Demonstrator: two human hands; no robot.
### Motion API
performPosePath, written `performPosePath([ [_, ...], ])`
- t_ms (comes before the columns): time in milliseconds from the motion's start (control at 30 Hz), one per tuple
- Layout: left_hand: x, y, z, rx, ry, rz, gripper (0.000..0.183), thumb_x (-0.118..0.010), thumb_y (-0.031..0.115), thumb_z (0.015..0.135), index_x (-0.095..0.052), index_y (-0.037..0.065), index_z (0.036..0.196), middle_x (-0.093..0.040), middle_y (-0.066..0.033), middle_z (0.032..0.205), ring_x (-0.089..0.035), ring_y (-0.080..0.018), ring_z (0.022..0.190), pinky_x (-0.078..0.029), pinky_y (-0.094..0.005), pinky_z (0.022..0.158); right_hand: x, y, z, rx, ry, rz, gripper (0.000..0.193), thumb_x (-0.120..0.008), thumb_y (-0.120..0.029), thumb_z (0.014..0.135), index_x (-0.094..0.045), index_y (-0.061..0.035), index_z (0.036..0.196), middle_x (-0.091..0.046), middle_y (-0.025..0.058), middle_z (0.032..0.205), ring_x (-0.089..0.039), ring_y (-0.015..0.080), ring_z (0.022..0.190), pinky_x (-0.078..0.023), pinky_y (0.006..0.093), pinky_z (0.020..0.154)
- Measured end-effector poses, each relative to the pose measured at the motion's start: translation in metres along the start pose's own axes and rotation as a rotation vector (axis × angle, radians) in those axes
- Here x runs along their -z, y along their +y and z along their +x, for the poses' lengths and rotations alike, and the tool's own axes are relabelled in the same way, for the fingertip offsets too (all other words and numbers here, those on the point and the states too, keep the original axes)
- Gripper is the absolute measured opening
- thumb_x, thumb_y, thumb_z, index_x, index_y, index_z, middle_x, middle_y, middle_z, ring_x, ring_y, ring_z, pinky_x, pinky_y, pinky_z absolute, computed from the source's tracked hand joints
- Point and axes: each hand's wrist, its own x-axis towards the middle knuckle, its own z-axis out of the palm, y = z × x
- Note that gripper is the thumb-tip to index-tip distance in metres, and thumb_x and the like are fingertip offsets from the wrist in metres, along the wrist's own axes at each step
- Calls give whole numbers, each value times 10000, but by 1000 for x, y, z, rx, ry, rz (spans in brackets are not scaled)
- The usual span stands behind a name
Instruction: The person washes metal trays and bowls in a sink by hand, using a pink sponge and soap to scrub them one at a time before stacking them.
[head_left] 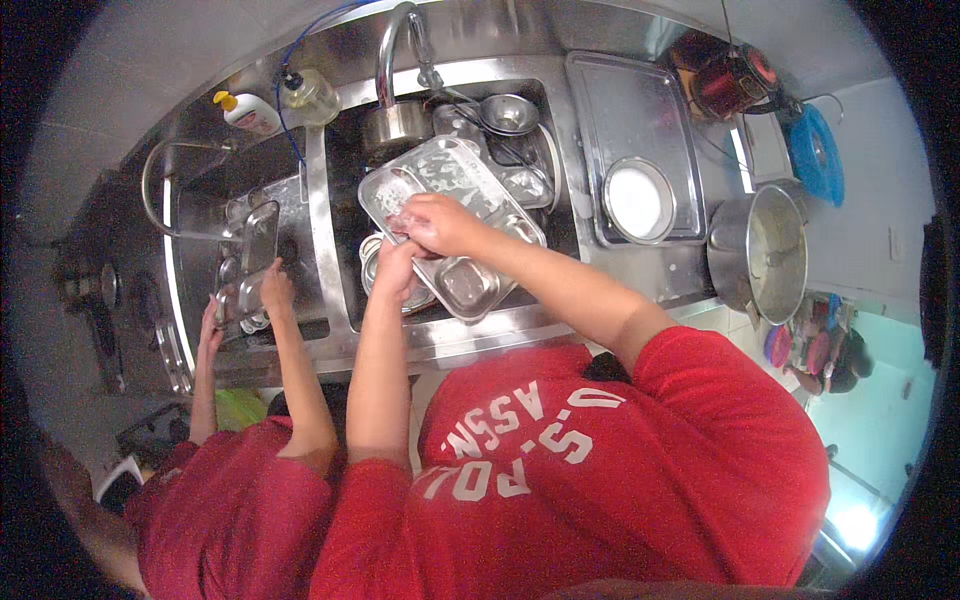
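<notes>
Tilted over the right-hand sink basin is a metal compartment tray (450, 178) streaked with white suds. My left hand (396, 270) is closed round its near left edge. Against the soapy upper face presses my right hand (437, 222), its fingers curled; whatever lies under them, if anything, is hidden. Below and behind the tray, several metal dishes sit in the basin, among them a round bowl (510, 113). A metal pot (397, 127) stands under the curved faucet (386, 62).
At my left, a co-worker's hands (277, 290) hold another metal tray (262, 232) over the left basin. Behind are a white pump bottle (250, 115) and clear dispenser (313, 98). Rightward lie a large flat tray (630, 105), a basin of white suds (640, 202) and a big pot (733, 250).
</notes>
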Motion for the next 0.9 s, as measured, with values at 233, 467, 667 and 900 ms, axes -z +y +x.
performPosePath([
  [233,14,-11,15,66,-31,-299,461,-460,-6,706,-544,-42,1159,-642,-153,1056,-666,-293,932,-561,-434,836,-4,-12,-42,47,104,-55,225,-565,-121,853,-651,-54,1050,-648,164,1046,-603,372,1016,-482,437,905],
  [467,-27,16,-8,95,29,-297,312,-465,250,977,-582,-21,1077,-671,-142,1019,-670,-272,926,-549,-412,826,-2,-46,-50,-105,96,40,248,-596,-175,842,-583,-23,1038,-602,193,1020,-574,386,997,-466,486,884],
  [667,28,-19,9,-34,66,-214,295,-514,-18,895,-529,-30,1190,-629,-143,1117,-666,-243,924,-568,-375,768,23,-32,-40,-228,-143,257,241,-615,-172,903,-621,-20,1090,-645,133,1022,-618,248,1010,-488,365,893],
  [900,50,-10,-13,-41,215,-276,359,-499,-29,783,-506,-114,1132,-631,-203,1006,-681,-322,884,-595,-440,793,90,102,88,-559,556,152,321,-645,-256,845,-706,-40,1075,-721,151,841,-692,201,744,-539,346,703],
])
